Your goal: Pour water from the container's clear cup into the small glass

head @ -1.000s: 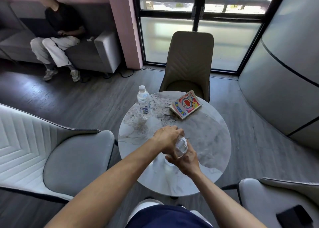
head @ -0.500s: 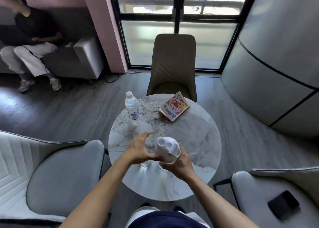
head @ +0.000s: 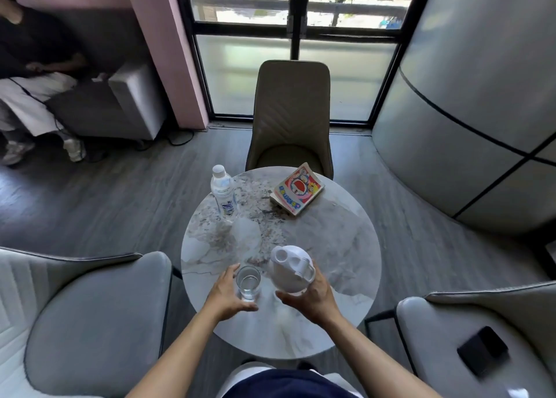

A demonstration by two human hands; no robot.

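A small clear glass (head: 248, 282) stands upright on the round marble table (head: 337, 235), near its front left, with some water in it. My left hand (head: 226, 296) curls around the glass from the left, fingers on its side. Just to the right, my right hand (head: 311, 298) holds a clear cup with a white spouted lid (head: 291, 267), tilted with the lid pointing up and to the left, lifted a little above the table. The lid's opening sits to the right of the glass rim and apart from it.
A plastic water bottle (head: 223, 190) stands at the table's back left and a colourful comic book (head: 297, 188) lies at the back. Chairs ring the table: one behind (head: 291, 111), grey armchairs left (head: 90, 307) and right (head: 481, 322). A person sits at far left.
My left hand dropped off the lidded cup and now wraps the small glass. The right hand carried the cup to the right of the glass. My head tilted, shifting the view.
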